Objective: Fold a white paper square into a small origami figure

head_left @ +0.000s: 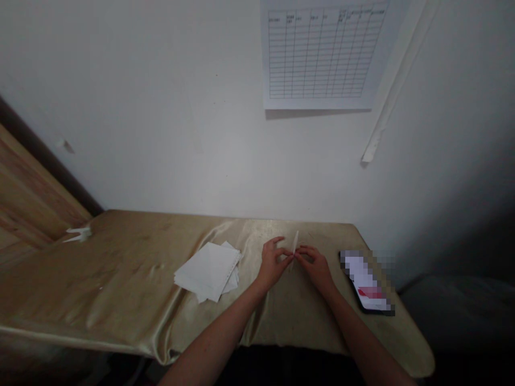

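Note:
Between my two hands a small folded piece of white paper (296, 241) stands nearly upright, seen almost edge-on. My left hand (274, 258) pinches it from the left between thumb and index finger, its other fingers bent outward. From the right, my right hand (314, 264) pinches the same piece, and the fingertips of both hands meet at its lower part. Just left of my left hand lies a loose stack of white paper sheets (209, 271), some with perforated edges.
A cloth-covered table (132, 273) stands against a white wall (161, 107). To the right lies a phone (368, 284) with its screen lit. White scraps (79, 234) are at the far left, near a wooden panel (32, 193). A printed table sheet (317, 59) hangs above.

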`<state>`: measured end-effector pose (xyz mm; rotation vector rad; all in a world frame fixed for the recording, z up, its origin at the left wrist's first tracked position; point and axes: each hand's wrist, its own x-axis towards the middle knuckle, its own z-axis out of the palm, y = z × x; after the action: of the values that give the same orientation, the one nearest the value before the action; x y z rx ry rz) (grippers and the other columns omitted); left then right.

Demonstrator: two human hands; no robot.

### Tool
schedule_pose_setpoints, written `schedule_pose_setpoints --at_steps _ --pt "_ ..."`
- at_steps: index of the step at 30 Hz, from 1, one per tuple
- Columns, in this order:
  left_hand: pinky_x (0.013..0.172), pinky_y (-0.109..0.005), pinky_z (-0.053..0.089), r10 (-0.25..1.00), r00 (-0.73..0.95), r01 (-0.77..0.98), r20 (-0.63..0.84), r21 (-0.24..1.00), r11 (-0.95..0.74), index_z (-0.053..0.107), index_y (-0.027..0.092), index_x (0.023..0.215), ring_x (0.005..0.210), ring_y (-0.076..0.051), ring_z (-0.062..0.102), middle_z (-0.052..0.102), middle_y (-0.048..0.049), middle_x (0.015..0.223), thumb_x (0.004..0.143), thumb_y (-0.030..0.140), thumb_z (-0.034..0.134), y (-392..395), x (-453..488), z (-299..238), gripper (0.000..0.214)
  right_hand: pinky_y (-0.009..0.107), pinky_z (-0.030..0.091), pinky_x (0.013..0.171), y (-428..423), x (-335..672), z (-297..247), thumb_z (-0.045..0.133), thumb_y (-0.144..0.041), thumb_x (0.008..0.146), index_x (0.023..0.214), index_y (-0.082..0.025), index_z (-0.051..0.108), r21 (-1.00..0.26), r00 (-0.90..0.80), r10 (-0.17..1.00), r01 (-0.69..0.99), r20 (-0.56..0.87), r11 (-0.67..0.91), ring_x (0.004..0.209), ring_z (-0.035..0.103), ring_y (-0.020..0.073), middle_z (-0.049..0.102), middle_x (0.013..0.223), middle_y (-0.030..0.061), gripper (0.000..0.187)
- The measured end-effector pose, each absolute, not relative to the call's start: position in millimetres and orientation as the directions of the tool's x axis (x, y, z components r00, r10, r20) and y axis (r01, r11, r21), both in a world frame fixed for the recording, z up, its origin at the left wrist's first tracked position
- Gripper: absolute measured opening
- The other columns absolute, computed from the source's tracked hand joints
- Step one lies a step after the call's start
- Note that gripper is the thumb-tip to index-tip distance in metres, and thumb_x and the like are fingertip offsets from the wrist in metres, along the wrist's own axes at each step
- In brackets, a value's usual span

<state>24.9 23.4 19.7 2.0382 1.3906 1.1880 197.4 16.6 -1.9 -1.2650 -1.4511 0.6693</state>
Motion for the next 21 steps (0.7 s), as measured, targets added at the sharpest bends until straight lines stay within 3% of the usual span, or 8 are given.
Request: schedule_pose_setpoints --at_steps 16,21 --pt "0.112 -0.045 0.037 0.927 0.111 0.527 0.358 0.770 -0.361 0.076 0.022 0.078 0.126 -0.025 0.049 0.058 -0.0049 0.132 0.074 0.021 0.079 29.4 23.0 17.0 0.005 0.044 0.045 0.101 14.2 197.8 2.3 0.065 -0.041 0.078 0.084 -0.022 0.074 -0.885 0.134 0.928 0.373 0.348 0.278 0.107 0.063 0.0256 0.069 0.111 0.0111 0.022" --pt "0.109 -0.046 0.039 0.923 0.076 0.499 0.378 0.787 -0.363 0.076 0.024 0.087 0.122 -0.025 0.053 0.060 -0.0055 0.127 0.071 0.018 0.080 33.0 22.8 12.4 0.017 0.044 0.045 0.101 14.0 197.4 2.6 0.065 -0.040 0.078 0.084 -0.022 0.074 -0.870 0.131 0.921 0.400 0.366 0.289 0.107 0.062 0.0252 0.067 0.111 0.0106 0.021"
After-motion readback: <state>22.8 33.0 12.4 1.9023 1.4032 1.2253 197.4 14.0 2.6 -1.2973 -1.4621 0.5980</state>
